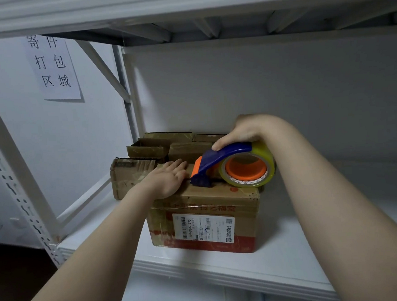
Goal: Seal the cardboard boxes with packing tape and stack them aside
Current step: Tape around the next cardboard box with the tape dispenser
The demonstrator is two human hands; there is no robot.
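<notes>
While your right hand [240, 131] wraps the blue handle of the tape dispenser [231, 166], its fingers are clamped over the top of the handle, thumb tip showing at the near end. The dispenser's blade end rests on the top face of the front cardboard box [204, 218], which sits on the white shelf [293, 244].

Head view, findings:
- Your left hand [166, 179] lies flat on the box top, fingers together and extended, holding nothing. Its fingertips are just beside the blade end, to the left of it.
- The roll of clear tape [250, 168] sits behind the blade, below your right knuckles.
- Other boxes [133, 176] stand beyond your left fingertips, against the back panel; some look open.
- Whether tape has caught the cardboard I cannot tell; the seam is hidden under hand and dispenser.

Recommendations, as judgement:
- Keep the left palm pressing the flaps shut, but draw the fingertips clear of the serrated edge.
- Hold the blade end low and pull along the seam in one steady line toward your right wrist.
- Carry the tape over the box edge before cutting.
</notes>
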